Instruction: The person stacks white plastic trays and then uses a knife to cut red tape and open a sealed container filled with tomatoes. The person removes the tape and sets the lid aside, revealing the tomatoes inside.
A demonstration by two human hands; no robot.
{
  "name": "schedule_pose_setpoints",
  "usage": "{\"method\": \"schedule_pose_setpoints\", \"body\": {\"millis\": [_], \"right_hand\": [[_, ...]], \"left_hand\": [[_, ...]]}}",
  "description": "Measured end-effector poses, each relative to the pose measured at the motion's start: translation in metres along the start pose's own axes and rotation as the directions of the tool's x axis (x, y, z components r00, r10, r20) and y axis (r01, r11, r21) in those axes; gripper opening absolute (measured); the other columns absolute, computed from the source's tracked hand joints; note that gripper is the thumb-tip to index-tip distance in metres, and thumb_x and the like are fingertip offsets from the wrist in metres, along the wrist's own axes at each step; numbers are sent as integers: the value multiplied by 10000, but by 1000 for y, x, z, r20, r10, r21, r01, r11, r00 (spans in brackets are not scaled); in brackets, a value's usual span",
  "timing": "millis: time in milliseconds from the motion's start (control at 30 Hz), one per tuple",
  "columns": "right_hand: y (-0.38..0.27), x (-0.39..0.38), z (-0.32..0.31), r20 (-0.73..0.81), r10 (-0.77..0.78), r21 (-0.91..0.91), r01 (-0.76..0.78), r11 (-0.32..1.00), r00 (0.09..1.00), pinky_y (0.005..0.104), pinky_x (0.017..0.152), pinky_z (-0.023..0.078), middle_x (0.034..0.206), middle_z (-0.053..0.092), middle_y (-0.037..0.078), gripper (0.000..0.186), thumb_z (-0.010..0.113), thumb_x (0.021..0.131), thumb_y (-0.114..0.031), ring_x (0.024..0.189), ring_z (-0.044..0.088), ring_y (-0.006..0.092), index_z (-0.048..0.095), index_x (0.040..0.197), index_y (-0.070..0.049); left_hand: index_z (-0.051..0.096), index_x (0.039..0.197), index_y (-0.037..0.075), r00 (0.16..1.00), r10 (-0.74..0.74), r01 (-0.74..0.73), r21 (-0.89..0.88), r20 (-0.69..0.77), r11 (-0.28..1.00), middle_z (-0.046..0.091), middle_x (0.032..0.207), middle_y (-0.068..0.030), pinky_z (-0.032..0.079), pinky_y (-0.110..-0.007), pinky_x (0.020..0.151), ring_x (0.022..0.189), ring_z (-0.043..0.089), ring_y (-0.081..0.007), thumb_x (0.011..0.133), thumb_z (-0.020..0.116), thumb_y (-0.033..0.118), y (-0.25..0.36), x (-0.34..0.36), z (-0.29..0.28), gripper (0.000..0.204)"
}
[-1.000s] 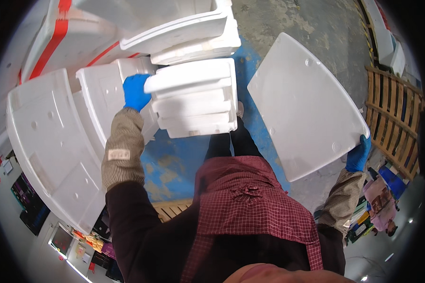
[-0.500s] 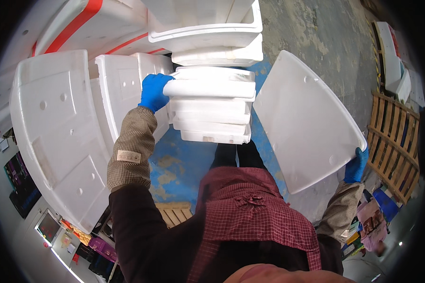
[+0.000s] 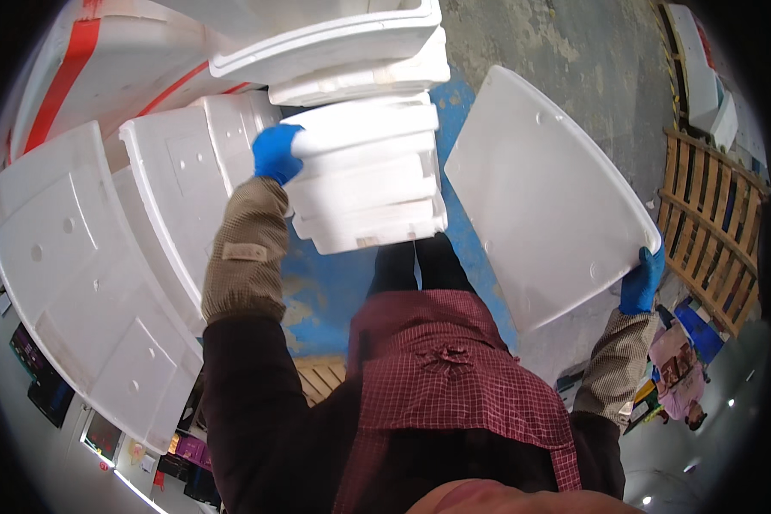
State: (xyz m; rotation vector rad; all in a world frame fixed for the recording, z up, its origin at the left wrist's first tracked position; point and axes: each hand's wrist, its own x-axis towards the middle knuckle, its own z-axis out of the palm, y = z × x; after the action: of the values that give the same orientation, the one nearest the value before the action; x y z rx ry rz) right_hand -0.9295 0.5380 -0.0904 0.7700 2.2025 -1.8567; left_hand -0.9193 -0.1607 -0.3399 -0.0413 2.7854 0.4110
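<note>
The left hand (image 3: 277, 154), gloved in blue, was clamped on the left end of the top slab (image 3: 355, 125). The slab lay uppermost in the white foam stack (image 3: 364, 195), which stood in front of the legs (image 3: 444, 264), on the near side of the open box (image 3: 343, 47). Thumb position beneath the slab could not be told. The right hand (image 3: 642, 281), gloved likewise, was clamped on the near right corner of the panel (image 3: 557, 206). The panel was just to the right of the stack, slanted, its broad face in view; whether it bore on the floor (image 3: 565, 60) could not be told.

A one-corner hold likely gave the panel little support against twisting. Good practice called for a firm grip without pinching, since foam edges would probably dent or chip. The left hand was best held at the slab's end, with the layers kept square. Side clearance mattered: the upright box (image 3: 184, 163) stood just left of the left hand, and the pallet (image 3: 711, 230) lay beyond the right hand.
</note>
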Motion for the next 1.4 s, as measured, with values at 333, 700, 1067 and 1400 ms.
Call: {"method": "schedule_pose_setpoints", "body": {"millis": [333, 700, 1067, 1400], "right_hand": [[-52, -30, -4, 57, -199, 78, 195, 978, 978, 425, 1076, 470, 1316, 638, 139, 656, 816, 867, -302, 1205, 604, 271, 547, 1388, -9], [-238, 28, -11, -50, -525, 190, 524, 830, 850, 491, 1060, 533, 1419, 594, 156, 702, 555, 1000, -593, 1298, 590, 283, 465, 1508, -117], [-423, 232, 65, 417, -558, 636, 209, 743, 718, 439, 728, 676, 1191, 730, 176, 463, 518, 1068, -422, 941, 771, 254, 592, 1366, -76], [-524, 404, 187, 685, -571, 480, 310, 821, 453, 362, 923, 603, 1334, 659, 148, 433, 477, 1100, -349, 1141, 683, 218, 572, 1406, -59]], "left_hand": [[349, 1592, 223, 996, 54, -77, -365, -72, 928, 386, 1569, -214, 354, -547, 1191, 1445, 400, -405, 874, 758, 261, 120, 19, -145, 827], [278, 1602, 399, 914, 332, -121, 624, -234, 772, 252, 1695, 6, 84, -614, 1273, 1557, 228, -333, 924, 688, 421, 284, 139, -393, 792], [286, 1556, 536, 963, -9, 122, 405, -270, 906, 229, 1700, 70, 143, -769, 1182, 1550, 255, -303, 936, 701, 312, 209, 129, -420, 779], [520, 1467, 120, 540, -290, 65, -304, -790, 950, 615, 1354, -196, 472, -448, 1076, 1248, 596, -363, 848, 804, 356, 103, 85, -431, 721]]}}
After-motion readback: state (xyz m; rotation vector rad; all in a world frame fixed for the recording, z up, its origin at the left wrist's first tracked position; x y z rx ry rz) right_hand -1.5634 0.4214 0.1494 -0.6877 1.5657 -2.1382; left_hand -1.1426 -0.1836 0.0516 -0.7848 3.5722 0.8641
